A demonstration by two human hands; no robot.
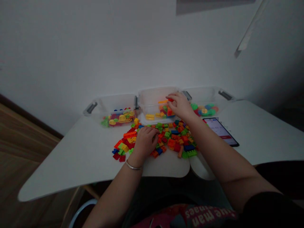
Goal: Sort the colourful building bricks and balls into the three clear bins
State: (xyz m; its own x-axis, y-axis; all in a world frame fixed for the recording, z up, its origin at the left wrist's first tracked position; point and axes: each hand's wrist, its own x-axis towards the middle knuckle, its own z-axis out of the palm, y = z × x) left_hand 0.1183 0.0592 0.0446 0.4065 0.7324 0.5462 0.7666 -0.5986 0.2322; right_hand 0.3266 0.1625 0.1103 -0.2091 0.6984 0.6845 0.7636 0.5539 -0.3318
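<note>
A heap of small toy building bricks [177, 145] in red, orange, green, yellow and blue lies on the white table. My left hand [145, 142], with a bangle at the wrist, rests over the heap's left part. Its fingers curl down together, and what they grip, if anything, is hidden among the bricks. Raised over the middle clear plastic box [152, 98], my right hand [181, 105] pinches a red toy brick [170, 99] between thumb and fingertips. Inside that box lie yellow, orange and other bricks.
At the left stands a clear box [104, 106] with mixed coloured pieces; another clear box [201, 93] at the right holds round-looking coloured pieces. A phone [222, 131] with a lit screen lies right of the heap. A wall rises behind the boxes.
</note>
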